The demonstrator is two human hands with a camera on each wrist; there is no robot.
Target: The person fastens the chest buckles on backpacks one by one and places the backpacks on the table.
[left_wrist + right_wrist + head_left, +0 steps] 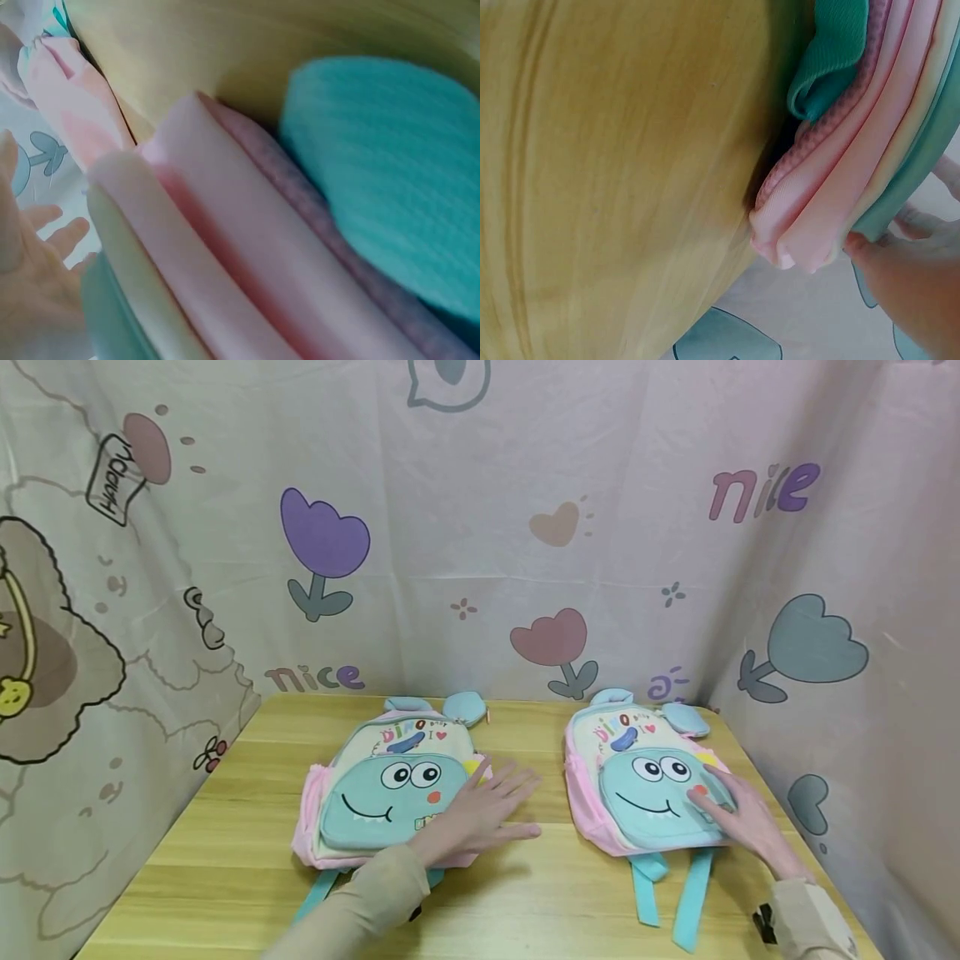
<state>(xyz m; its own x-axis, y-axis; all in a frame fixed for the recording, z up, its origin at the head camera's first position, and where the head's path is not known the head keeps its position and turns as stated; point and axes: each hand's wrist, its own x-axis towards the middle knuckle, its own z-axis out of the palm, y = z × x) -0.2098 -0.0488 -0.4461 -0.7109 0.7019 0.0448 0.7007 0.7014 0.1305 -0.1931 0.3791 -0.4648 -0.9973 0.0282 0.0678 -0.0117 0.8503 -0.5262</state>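
Observation:
Two matching dinosaur-face backpacks lie face up on the table. Over the lower right part of the left backpack (375,810) reaches my left hand (480,806), its fingers straight and spread past the bag's right side. In the left wrist view that hand (37,277) appears beside the bag's pink side panel (225,217). My right hand (742,818) rests on the right edge of the other backpack (637,802), thumb and fingers apart on its blue front pocket. The right wrist view has its fingertips at the front edge, with the pink side (840,187) below.
Both bags lie on a wood-grain table (225,777). Turquoise straps (692,902) trail toward the near edge from under the right bag. Small blue round pouches (465,707) hang by the bags' top right corners. A printed curtain (450,543) encloses the back and sides.

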